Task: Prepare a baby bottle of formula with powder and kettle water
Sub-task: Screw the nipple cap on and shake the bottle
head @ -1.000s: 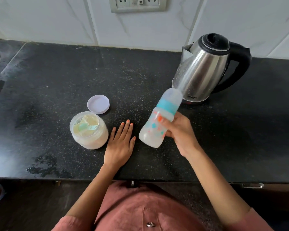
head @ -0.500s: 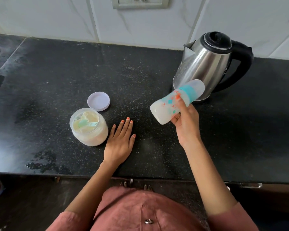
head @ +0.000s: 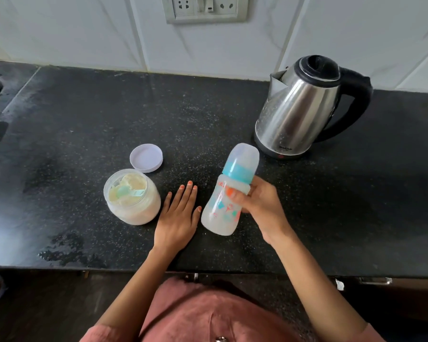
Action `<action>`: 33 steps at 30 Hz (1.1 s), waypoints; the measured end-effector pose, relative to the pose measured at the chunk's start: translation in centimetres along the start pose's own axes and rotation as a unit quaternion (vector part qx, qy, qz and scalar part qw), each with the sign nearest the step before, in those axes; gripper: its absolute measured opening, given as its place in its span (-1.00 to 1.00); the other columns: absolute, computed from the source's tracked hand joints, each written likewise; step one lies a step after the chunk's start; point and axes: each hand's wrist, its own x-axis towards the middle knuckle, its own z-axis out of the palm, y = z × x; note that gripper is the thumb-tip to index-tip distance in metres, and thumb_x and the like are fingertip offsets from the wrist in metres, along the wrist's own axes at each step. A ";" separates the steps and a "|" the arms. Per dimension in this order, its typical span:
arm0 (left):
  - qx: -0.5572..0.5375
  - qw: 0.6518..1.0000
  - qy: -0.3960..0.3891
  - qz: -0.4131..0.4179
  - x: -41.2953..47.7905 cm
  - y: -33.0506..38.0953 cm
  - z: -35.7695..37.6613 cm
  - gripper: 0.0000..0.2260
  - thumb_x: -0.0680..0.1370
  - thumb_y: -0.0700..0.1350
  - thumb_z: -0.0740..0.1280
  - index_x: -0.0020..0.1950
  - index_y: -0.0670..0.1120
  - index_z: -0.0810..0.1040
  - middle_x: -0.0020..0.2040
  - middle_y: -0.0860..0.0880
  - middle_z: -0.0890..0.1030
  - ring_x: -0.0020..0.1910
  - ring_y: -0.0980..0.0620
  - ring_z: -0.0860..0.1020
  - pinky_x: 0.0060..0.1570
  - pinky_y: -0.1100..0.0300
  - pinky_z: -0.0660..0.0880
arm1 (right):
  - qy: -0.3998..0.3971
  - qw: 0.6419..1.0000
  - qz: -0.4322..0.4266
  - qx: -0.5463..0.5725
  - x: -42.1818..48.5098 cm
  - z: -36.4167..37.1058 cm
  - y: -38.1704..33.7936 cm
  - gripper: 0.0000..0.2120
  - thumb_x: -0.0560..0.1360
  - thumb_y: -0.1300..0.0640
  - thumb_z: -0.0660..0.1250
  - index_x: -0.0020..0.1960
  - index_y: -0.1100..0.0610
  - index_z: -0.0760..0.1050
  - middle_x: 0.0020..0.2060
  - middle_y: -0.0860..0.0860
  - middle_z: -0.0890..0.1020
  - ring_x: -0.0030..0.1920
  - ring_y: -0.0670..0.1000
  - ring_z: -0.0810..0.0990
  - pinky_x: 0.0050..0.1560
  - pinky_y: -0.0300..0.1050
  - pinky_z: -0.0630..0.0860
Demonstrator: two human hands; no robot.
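Soft daylight, glare at left, edges bowed.

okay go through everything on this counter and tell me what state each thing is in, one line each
Baby bottle: capped, milky inside, tilted, held off the counter.
Powder jar: open, scoop inside.
Jar lid: off, lying behind the jar.
Kettle: upright, lid shut.
Left hand: flat on counter, empty.
Right hand: gripping the bottle.
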 end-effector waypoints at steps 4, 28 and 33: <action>-0.012 1.000 0.010 -0.010 0.0 0.3 -0.3 -0.53 0.57 0.02 0.01 0.40 -0.17 0.36 0.40 -0.10 0.37 0.36 -0.08 0.36 0.35 0.09 0.00 | 0.126 0.978 -0.003 0.166 1.3 -1.1 -1.1 -0.76 0.33 0.08 0.40 -0.01 0.05 0.52 -0.12 -0.05 0.65 -0.10 -0.09 0.64 -0.25 -0.22 0.59; -0.018 1.000 0.010 -0.008 0.2 0.2 -0.2 -0.52 0.57 0.02 0.00 0.41 -0.18 0.34 0.41 -0.10 0.35 0.38 -0.09 0.33 0.35 0.09 -0.01 | 0.152 0.957 -0.035 0.243 1.4 -1.2 -0.8 -0.83 0.38 0.05 0.33 -0.03 0.02 0.56 -0.19 -0.10 0.68 -0.12 -0.13 0.63 -0.25 -0.25 0.58; -0.010 1.000 0.011 0.000 0.1 0.1 -0.2 -0.52 0.56 0.01 0.01 0.39 -0.19 0.36 0.40 -0.12 0.37 0.35 -0.11 0.37 0.33 0.07 0.03 | 0.058 0.994 -0.012 0.086 0.0 -0.4 1.0 -0.61 0.15 -0.03 0.51 -0.06 0.04 0.56 -0.20 -0.09 0.70 -0.11 -0.07 0.66 -0.24 -0.21 0.58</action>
